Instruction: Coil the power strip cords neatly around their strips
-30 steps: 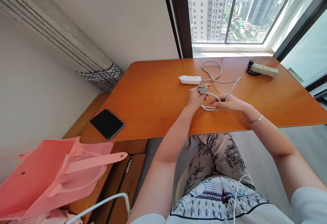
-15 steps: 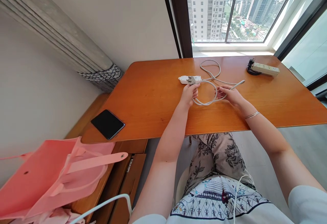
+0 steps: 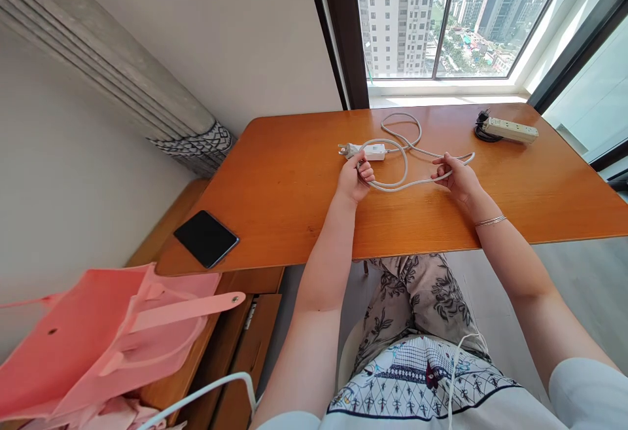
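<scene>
- Left hand [image 3: 354,178], at 11 o'clock from the body, has its fingers curled in and its thumb on top. It pinches the white cord [image 3: 406,161] close to the plug [image 3: 348,150].
- Right hand [image 3: 460,180], between 12 and 1 o'clock, has its thumb and fingers close together on the same cord, farther along. I cannot tell how tight this pinch is. Thin silver bracelet [image 3: 490,221] goes around that wrist.
- Pink bag [image 3: 98,325] sits nearby at 9 o'clock, beside the brown table [image 3: 279,194]. Its flat strap [image 3: 191,311] points to 3 o'clock.
- Flat black device [image 3: 206,239] lies on the table at 10 o'clock, close to the near edge.
- White cord makes a round loop between the two hands, at 12 o'clock. Past the right hand it bends back and runs to the white power strip. I cannot tell if the loop touches the table.
- White power strip [image 3: 376,152] lies just past the left hand, a little before 12 o'clock. The plug covers its left end in this view, and the prongs point to 9 o'clock.
- Cream power strip [image 3: 513,130] lies at 1 o'clock, well apart from the hands. Its black cord [image 3: 485,134] is bunched at its left end.
- Big window [image 3: 392,44] is farthest, at 12 o'clock, with tall buildings outside.
</scene>
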A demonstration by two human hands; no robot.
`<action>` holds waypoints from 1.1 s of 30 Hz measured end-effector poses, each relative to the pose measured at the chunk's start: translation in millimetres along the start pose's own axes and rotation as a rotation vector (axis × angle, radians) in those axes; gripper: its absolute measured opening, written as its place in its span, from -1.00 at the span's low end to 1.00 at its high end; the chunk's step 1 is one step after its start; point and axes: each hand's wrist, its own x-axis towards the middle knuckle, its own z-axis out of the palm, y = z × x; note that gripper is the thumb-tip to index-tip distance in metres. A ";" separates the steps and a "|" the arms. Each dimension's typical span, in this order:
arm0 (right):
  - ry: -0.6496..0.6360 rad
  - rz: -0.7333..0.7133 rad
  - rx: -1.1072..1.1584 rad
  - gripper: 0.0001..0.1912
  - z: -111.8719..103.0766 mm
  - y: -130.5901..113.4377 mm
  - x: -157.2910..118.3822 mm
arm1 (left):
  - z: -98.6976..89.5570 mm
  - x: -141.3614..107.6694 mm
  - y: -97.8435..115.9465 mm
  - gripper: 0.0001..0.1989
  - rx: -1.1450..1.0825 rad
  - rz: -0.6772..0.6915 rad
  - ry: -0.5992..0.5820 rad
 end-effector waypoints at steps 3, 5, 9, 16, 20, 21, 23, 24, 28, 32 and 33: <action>-0.018 -0.027 -0.104 -0.33 -7.8 1.5 3.0 | 2.0 -3.5 0.5 -0.61 0.048 0.004 -0.010; -0.057 -0.012 -0.139 -0.27 -10.2 1.5 2.9 | 2.7 -5.2 1.0 -0.60 0.076 -0.003 -0.011; -0.080 0.043 -0.081 -0.27 -7.1 -4.7 -1.8 | 1.8 -6.8 1.4 -0.60 0.140 -0.059 -0.055; 0.021 -0.136 0.153 -0.41 -6.2 -17.8 -5.4 | 0.7 -4.8 -8.1 -0.64 0.231 -0.045 -0.111; 0.103 -0.217 0.146 -0.49 -5.0 -15.7 -5.6 | 0.9 -0.7 -10.8 -0.61 0.202 0.043 -0.037; 0.121 -0.235 0.151 -0.51 -4.1 -14.4 -5.6 | 0.8 0.4 -10.9 -0.60 0.193 0.076 -0.005; 0.151 -0.267 0.168 -0.58 -2.5 -10.6 -4.9 | 0.7 2.3 -11.2 -0.56 0.177 0.153 0.059; 0.165 -0.282 0.172 -0.61 -2.0 -8.3 -4.2 | 0.7 3.1 -11.7 -0.55 0.175 0.186 0.083; 0.241 -0.365 0.034 -0.68 -2.2 3.8 1.3 | 1.2 5.0 -16.6 -0.60 0.228 0.248 0.119; 0.322 -0.544 -0.311 -0.47 -1.8 13.1 5.6 | 2.4 5.7 -23.0 -0.61 0.353 0.272 0.110; 0.328 -0.595 -0.405 -0.42 -1.0 13.2 5.4 | 2.8 5.9 -24.3 -0.60 0.377 0.279 0.108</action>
